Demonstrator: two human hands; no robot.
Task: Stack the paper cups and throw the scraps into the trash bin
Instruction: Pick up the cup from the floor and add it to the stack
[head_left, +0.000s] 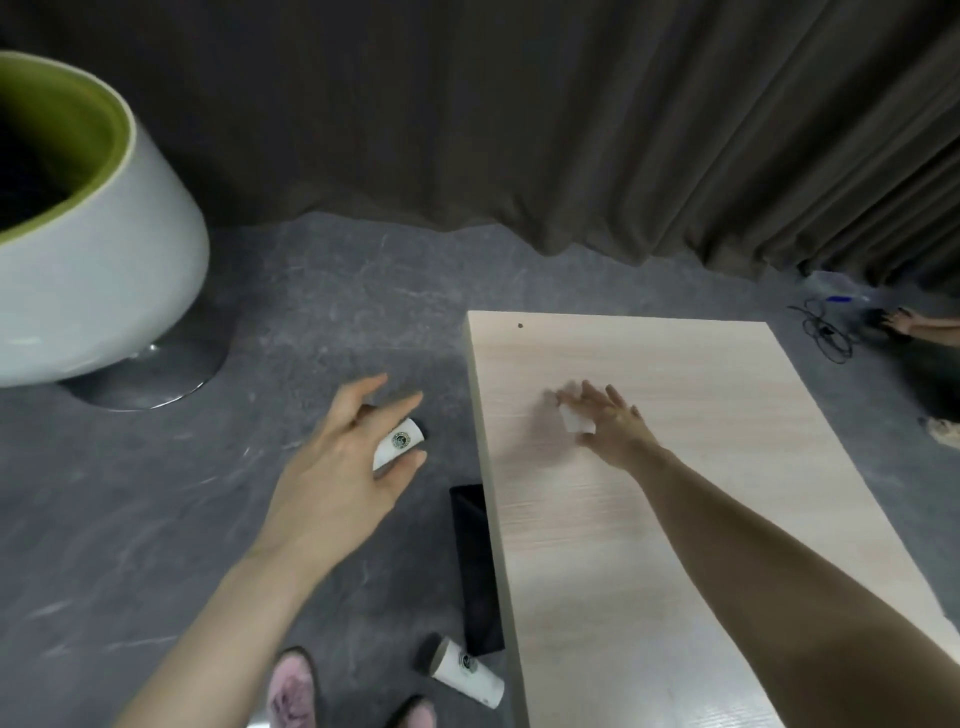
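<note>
A white paper cup (400, 442) with a green logo lies on its side on the grey floor. My left hand (343, 467) hovers over it with fingers spread, thumb at the cup's lower edge and fingers above it. A second logo cup (468, 676) lies on its side on the floor near the table's front corner. On the light wooden table (649, 545) my right hand (610, 422), blurred, reaches out with straight fingers over a small white paper scrap (574, 422), touching it. No trash bin is in view.
A large white round chair (93, 270) with a green lining stands on a metal base at the left. A black table leg (475, 566) runs under the table's left edge. Dark curtains hang behind. Cables (826, 332) and another person's hand (906, 323) are at the far right. My pink slippers (291, 691) show below.
</note>
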